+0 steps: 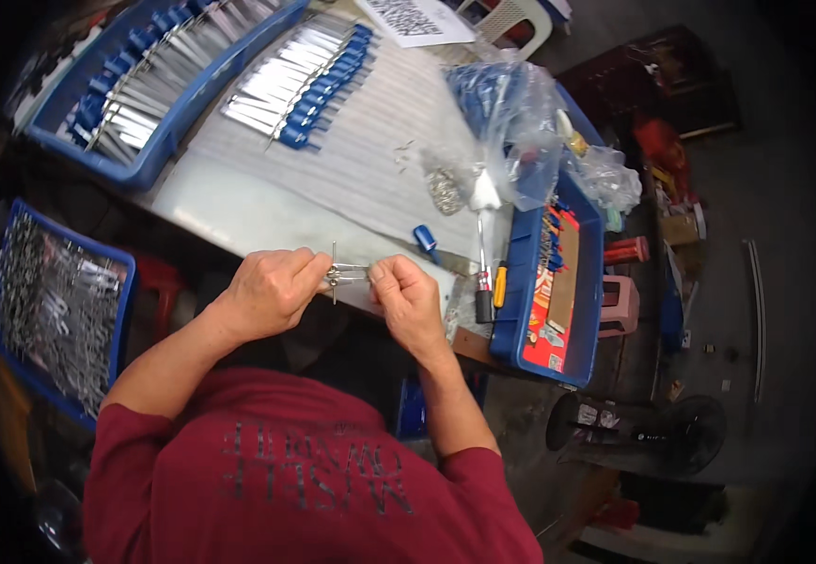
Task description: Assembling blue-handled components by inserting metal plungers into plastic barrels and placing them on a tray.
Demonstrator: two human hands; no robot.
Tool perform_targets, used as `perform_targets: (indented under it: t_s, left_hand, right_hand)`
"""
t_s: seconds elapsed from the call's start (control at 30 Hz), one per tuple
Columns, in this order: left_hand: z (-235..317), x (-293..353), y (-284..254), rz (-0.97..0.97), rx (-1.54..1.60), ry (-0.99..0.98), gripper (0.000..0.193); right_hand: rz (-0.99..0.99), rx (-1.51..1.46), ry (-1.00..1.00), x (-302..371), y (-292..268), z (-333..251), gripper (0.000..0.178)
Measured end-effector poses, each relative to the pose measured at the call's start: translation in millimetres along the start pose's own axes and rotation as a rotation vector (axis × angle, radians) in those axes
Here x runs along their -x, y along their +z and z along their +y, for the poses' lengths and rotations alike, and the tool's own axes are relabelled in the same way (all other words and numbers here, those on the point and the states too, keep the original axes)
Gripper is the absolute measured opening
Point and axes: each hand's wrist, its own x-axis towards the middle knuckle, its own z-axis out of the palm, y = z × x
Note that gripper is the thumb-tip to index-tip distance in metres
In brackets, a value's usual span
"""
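Over the table's near edge, my two hands hold a small metal assembly [350,272] with a thin rod crossing it. My left hand [276,289] is closed around its left end. My right hand [408,299] pinches the other end, fingers curled in. The fingers hide much of the piece, so its exact kind cannot be made out. Just beyond my right hand lies a blue plastic piece [424,238] with a stem. To its right are a screwdriver [483,291] with a black and red handle and a yellow-handled tool [500,285].
Flat metal tools with blue parts [309,80] lie in a row beyond my hands. More fill a blue crate [149,174] at far left. A blue tray of metal parts [124,291] stands lower left. Small metal pieces [443,190], plastic bags [511,113] and another blue tray [521,334] are right.
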Motion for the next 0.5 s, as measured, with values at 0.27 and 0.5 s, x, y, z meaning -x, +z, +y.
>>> perform_targets:
  t_s: [0.27,0.5]
  left_hand:
    - [-31.4,-19.9,15.5,-0.044,-0.06,-0.023,0.019]
    - [-31.4,-25.6,17.8,-0.071,-0.058,-0.057,0.019]
  right_hand:
    - [0.591,0.525,-0.197,-119.9,-129.4,-22.3,0.021]
    - [0.492,0.919,-0.056,-207.8,-200.4,66.2,0.018]
